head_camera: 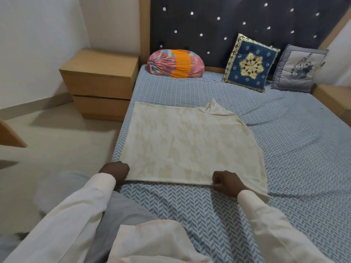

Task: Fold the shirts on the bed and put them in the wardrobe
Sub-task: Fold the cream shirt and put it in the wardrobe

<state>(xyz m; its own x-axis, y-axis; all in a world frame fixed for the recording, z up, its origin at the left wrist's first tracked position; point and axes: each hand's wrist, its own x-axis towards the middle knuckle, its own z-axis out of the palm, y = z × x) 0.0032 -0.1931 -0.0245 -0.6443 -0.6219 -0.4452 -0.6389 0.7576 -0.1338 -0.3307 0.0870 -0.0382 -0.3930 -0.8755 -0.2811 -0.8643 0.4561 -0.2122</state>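
Note:
A cream shirt (186, 141) with a faint pale pattern lies flat on the bed (284, 152), partly folded, its collar pointing toward the headboard. My left hand (115, 170) grips the shirt's near left corner with curled fingers. My right hand (226, 183) pinches the near edge further right, and a flap of the shirt runs under that wrist. Another cream garment (152, 242) lies bunched at the bottom of the view, close to my body.
A round pink and orange bolster (175, 63), a blue embroidered cushion (250, 63) and a grey cushion (299, 69) lean against the dark studded headboard (228, 19). A wooden bedside cabinet (100, 82) stands left of the bed, with pale floor (62, 141) beside it.

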